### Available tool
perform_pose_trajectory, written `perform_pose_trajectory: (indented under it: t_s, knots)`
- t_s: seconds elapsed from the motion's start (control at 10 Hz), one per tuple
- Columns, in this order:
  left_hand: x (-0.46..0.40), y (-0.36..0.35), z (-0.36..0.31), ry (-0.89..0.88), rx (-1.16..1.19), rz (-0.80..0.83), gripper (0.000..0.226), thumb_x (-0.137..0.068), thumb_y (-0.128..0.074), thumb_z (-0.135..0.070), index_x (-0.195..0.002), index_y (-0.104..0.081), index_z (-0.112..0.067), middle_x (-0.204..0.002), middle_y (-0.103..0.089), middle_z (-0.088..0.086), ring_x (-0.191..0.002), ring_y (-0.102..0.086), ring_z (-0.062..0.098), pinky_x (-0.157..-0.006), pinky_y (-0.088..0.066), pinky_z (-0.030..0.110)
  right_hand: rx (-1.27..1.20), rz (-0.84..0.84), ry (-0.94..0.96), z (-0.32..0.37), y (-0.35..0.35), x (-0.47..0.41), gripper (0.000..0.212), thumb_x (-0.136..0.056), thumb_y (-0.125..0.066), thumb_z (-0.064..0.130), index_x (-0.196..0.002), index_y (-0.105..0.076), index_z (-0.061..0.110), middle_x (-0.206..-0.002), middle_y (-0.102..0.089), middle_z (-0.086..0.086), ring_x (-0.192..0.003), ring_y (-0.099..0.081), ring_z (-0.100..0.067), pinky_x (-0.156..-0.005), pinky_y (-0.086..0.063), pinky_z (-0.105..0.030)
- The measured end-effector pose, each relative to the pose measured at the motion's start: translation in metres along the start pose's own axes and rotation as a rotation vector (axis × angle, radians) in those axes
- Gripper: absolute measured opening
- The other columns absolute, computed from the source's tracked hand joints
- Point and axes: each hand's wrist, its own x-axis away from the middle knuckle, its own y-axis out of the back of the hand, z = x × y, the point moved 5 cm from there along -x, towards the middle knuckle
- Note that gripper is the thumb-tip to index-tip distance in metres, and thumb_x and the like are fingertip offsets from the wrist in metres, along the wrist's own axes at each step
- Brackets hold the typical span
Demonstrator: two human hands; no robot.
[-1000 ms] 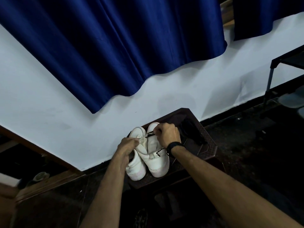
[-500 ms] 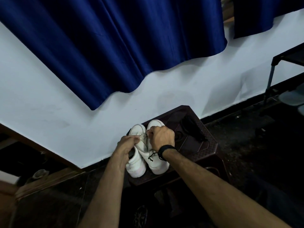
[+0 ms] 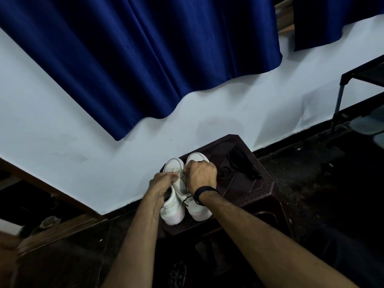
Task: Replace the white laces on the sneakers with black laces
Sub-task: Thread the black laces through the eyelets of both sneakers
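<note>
Sneakers (image 3: 188,196) on stool (image 3: 245,190), both hands (image 3: 182,177) gripping their tops

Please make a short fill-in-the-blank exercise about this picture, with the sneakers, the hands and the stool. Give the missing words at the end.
1. The two sneakers stand on a dark ____.
2. The curtain above the wall is ____.
3. The wristband is on the ____ hand.
4. A loose end of ____ lace shows beside that wrist, while the left hand works next to the right hand.

Missing words: stool; blue; right; black
</note>
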Motion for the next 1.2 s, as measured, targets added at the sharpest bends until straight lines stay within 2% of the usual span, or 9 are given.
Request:
perform_pose_trajectory:
  t_s: [0.1,0.2,0.3,0.5,0.6,0.8,0.9,1.0,1.2]
  knots:
    - [0.032,-0.011,-0.019,0.012,-0.006,0.002,0.044,-0.061,-0.079,-0.026,-0.101,-0.076,-0.008,-0.110,-0.072,0.009,-0.099,-0.068,0.024,-0.099,-0.052,0.045,0.010,-0.021,-0.031,0.002,-0.003,0.000,0.028,-0.094,-0.046,0.041,-0.096,-0.067,0.023,-0.084,-0.070,0.000,-0.083,-0.065,-0.022,-0.073,-0.046,-0.034]
    - [0.059,-0.021,-0.033,-0.012,-0.036,-0.020,0.025,-0.092,-0.059,-0.005,-0.116,-0.064,0.000,-0.105,-0.064,0.010,-0.098,-0.060,0.024,-0.097,-0.049,0.043,0.029,0.005,-0.013,0.002,-0.004,-0.001,0.026,-0.093,-0.048,0.042,-0.095,-0.066,0.023,-0.085,-0.070,0.000,-0.084,-0.065,-0.021,-0.074,-0.043,-0.033]
    - [0.060,-0.020,-0.031,-0.003,0.006,-0.029,0.025,-0.089,-0.063,-0.009,-0.113,-0.066,-0.003,-0.104,-0.066,0.012,-0.095,-0.062,0.026,-0.095,-0.051,0.043,0.081,0.079,-0.003,0.005,-0.003,0.000,0.024,-0.091,-0.053,0.042,-0.087,-0.066,0.023,-0.078,-0.068,0.001,-0.079,-0.065,-0.021,-0.071,-0.042,-0.033]
    - [0.002,0.000,0.005,0.052,0.023,-0.034,0.054,-0.051,-0.079,-0.043,-0.097,-0.078,-0.016,-0.103,-0.075,0.010,-0.095,-0.073,0.026,-0.093,-0.055,0.042,0.084,0.039,0.035,0.011,-0.003,0.003,0.017,-0.082,-0.062,0.039,-0.076,-0.066,0.023,-0.067,-0.067,0.002,-0.069,-0.065,-0.019,-0.071,-0.043,-0.032]
    - [0.031,-0.005,-0.015,0.069,0.065,-0.067,0.059,-0.055,-0.074,-0.053,-0.095,-0.078,-0.009,-0.096,-0.076,0.011,-0.092,-0.072,0.027,-0.090,-0.056,0.040,0.042,0.001,0.023,0.006,0.002,0.003,0.022,-0.081,-0.061,0.040,-0.068,-0.066,0.023,-0.062,-0.066,0.001,-0.065,-0.063,-0.020,-0.069,-0.043,-0.032]
    - [0.072,-0.025,-0.048,0.045,-0.049,-0.090,0.007,-0.077,-0.076,0.005,-0.082,-0.072,0.002,-0.063,-0.070,0.013,-0.051,-0.067,0.018,-0.044,-0.051,0.021,0.018,-0.043,0.034,0.002,0.008,0.004,0.036,-0.084,-0.037,0.034,-0.072,-0.069,0.021,-0.066,-0.067,-0.001,-0.072,-0.063,-0.022,-0.069,-0.043,-0.033]
    - [0.061,-0.024,-0.046,0.016,-0.111,-0.140,0.015,-0.062,-0.088,-0.010,-0.071,-0.077,-0.009,-0.076,-0.074,0.013,-0.071,-0.071,0.021,-0.069,-0.061,0.028,0.008,-0.020,-0.010,-0.002,0.006,0.004,0.017,-0.085,-0.055,0.024,-0.079,-0.071,0.023,-0.072,-0.069,0.000,-0.079,-0.064,-0.020,-0.074,-0.043,-0.033]
    - [0.050,-0.021,-0.040,0.019,-0.192,-0.167,0.028,-0.057,-0.090,-0.029,-0.075,-0.077,-0.012,-0.087,-0.075,0.012,-0.088,-0.071,0.025,-0.089,-0.058,0.040,0.035,-0.018,0.023,-0.001,0.007,0.004,0.018,-0.088,-0.052,0.024,-0.087,-0.070,0.023,-0.080,-0.070,0.000,-0.086,-0.063,-0.021,-0.078,-0.043,-0.034]
    - [0.071,-0.039,-0.058,-0.017,-0.290,-0.130,0.037,-0.086,-0.074,-0.020,-0.112,-0.065,0.006,-0.113,-0.067,0.014,-0.107,-0.065,0.028,-0.091,-0.053,0.033,0.069,0.043,0.001,0.002,0.011,0.006,0.011,-0.083,-0.060,0.025,-0.076,-0.069,0.022,-0.069,-0.067,0.001,-0.077,-0.063,-0.020,-0.072,-0.044,-0.033]
